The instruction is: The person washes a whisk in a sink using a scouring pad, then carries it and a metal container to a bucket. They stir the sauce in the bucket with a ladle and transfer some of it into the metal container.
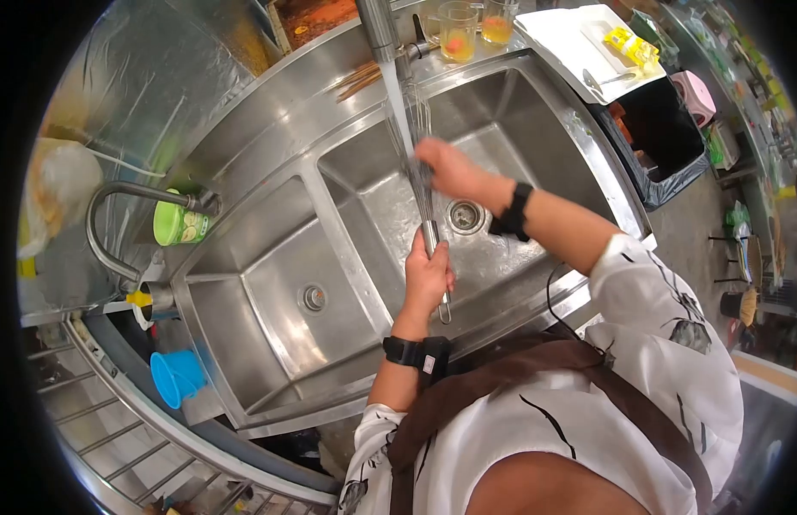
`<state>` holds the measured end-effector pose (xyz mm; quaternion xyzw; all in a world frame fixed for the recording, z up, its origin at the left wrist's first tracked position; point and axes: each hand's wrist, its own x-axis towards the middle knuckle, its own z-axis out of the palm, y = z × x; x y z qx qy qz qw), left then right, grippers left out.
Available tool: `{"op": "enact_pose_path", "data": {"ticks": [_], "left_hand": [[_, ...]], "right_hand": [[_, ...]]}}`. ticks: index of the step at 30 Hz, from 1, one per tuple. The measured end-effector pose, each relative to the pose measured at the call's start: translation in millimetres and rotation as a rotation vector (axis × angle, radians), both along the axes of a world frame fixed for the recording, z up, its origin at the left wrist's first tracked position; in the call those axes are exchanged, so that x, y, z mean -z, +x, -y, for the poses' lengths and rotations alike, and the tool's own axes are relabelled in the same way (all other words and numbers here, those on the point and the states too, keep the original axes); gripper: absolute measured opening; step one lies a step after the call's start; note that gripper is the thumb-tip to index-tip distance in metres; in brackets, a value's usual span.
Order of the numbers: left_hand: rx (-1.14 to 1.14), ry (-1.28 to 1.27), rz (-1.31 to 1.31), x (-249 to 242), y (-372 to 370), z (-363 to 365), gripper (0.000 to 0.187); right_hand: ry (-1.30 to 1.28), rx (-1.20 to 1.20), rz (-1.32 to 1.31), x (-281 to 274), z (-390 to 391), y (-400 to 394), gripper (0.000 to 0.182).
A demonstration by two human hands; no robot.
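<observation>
A long metal whisk point(425, 206) is held over the right-hand sink basin point(364, 215), its wires pointing toward the tap point(379, 30). My left hand point(425, 279) is wrapped around its handle, and the looped end sticks out below. Running water point(397, 101) falls from the tap over the wires. My right hand point(454, 172) is curled at the wire part, blurred by motion. Something dark and greyish shows at its fingers, too smeared to identify.
A second basin point(278, 275) lies to the left, beside a curved tap point(98, 206) and a green tub point(168, 223). Glass mugs point(458, 34) stand behind the sink. A white foam lid point(579, 43) and a black-lined bin point(665, 129) are at right. A blue bucket point(177, 378) sits lower left.
</observation>
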<state>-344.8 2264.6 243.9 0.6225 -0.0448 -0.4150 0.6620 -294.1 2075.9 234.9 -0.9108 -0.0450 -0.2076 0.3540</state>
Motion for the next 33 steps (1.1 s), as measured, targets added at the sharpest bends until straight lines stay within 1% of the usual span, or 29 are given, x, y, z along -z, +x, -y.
{"op": "enact_pose_path", "data": {"ticks": [2,5,6,8,9,10,13,14,16,18,19,21,22,25,27,28,29,30,31,33], "left_hand": [[0.008,0.015,-0.003,-5.7,1.1,-0.2,0.041],[0.009,0.022,-0.027,-11.4,3.6,-1.3,0.038],[0.011,0.016,-0.046,-11.9,2.3,-1.0,0.037],[-0.005,-0.012,-0.122,-13.6,2.4,-1.1,0.036],[-0.014,-0.027,-0.160,-13.9,2.9,-0.2,0.035],[-0.013,-0.036,-0.159,-12.4,3.0,0.4,0.035],[0.000,-0.034,-0.165,-9.0,4.2,-4.6,0.033],[0.005,-0.033,-0.167,-10.3,6.5,-4.7,0.033],[0.006,-0.022,-0.141,-13.3,7.4,-5.9,0.031],[0.000,-0.007,-0.085,-14.2,5.7,-7.1,0.026],[0.008,0.039,-0.024,-12.7,5.2,-7.5,0.025],[0.025,0.128,0.078,-7.4,2.5,-5.9,0.023],[-0.018,0.129,0.049,-15.8,0.1,-5.2,0.020],[-0.095,-0.078,0.013,9.4,1.0,-11.0,0.025],[-0.100,-0.074,-0.086,-5.8,-1.8,-6.1,0.025],[-0.100,-0.071,-0.130,-11.7,-2.0,-4.0,0.024],[-0.082,-0.026,-0.066,-11.3,-2.1,-3.7,0.023],[-0.060,0.021,0.001,-11.0,-1.4,-3.7,0.022],[-0.038,0.069,0.066,-10.3,-2.2,-4.2,0.022],[0.008,0.111,0.075,-14.0,-3.2,-1.9,0.019]], "right_hand": [[-0.042,0.120,0.003,4.1,30.5,42.5,0.026],[0.050,0.213,-0.002,-10.0,32.1,46.3,0.027],[0.066,0.220,-0.051,-9.0,30.6,35.2,0.029],[0.154,-0.035,-0.028,0.1,9.8,-1.3,0.030],[0.150,-0.081,-0.018,-0.4,-10.2,-20.6,0.031],[0.147,-0.088,-0.008,-5.3,-24.6,-35.3,0.032],[0.210,-0.050,-0.100,-7.3,-13.9,-20.2,0.032],[0.079,0.049,0.000,4.2,0.4,2.3,0.025],[0.119,0.178,-0.065,4.5,29.6,42.7,0.023],[0.073,0.229,-0.040,-3.5,41.1,58.5,0.025],[0.052,0.255,-0.032,-5.4,41.0,60.3,0.026],[0.103,0.211,-0.082,-4.7,37.4,40.9,0.028],[0.127,0.191,-0.111,-8.3,34.0,25.6,0.030],[0.286,0.109,-0.174,-26.1,11.4,-31.6,0.032],[0.233,0.043,-0.037,-41.2,-12.5,-64.1,0.036],[0.208,-0.040,-0.029,-37.2,-22.8,-72.9,0.035],[0.182,-0.120,-0.018,-33.5,-32.2,-79.3,0.034],[0.102,-0.119,-0.157,-45.1,-41.0,-83.5,0.034],[0.092,-0.073,-0.089,-36.9,-39.9,-77.3,0.033],[0.065,0.011,0.048,-11.7,-21.1,-48.8,0.031]]}}
